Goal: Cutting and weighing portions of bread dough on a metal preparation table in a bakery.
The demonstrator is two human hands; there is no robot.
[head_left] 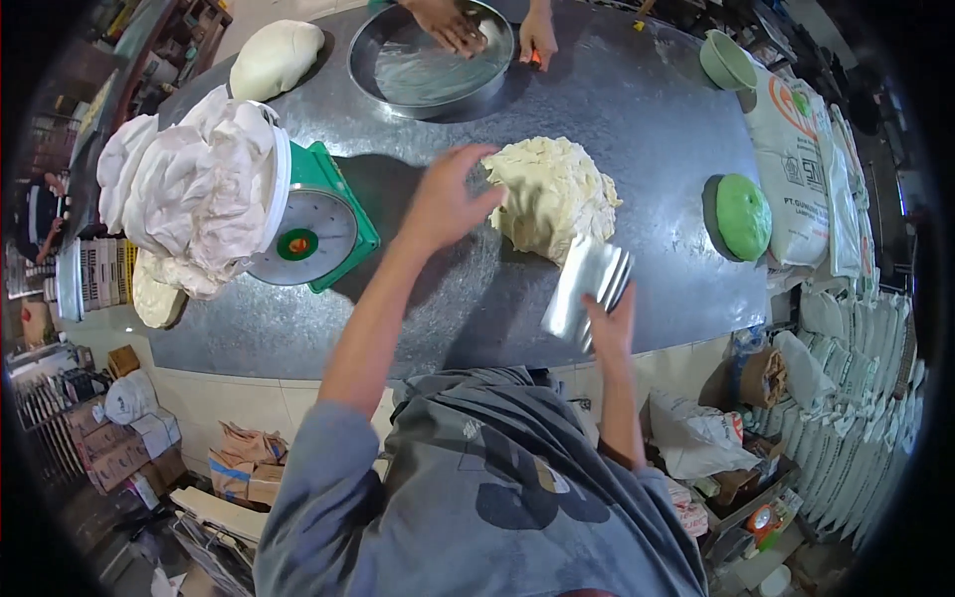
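A large pale-yellow lump of dough with a rough surface lies on the metal table. At its left side my left hand has its thumb and fingers spread, the fingertips close to or touching the dough. My right hand grips a shiny metal dough scraper by its rolled handle. The scraper's blade is tilted, its upper edge near the front right of the dough. Left of my left arm is a green dial scale. A white tub rests on it, heaped with a soft, folded whitish mass.
Across the table, another person's hands work at a round metal pan. A smooth dough ball lies far left. On the right are a green dough lump, a pale green bowl and white sacks.
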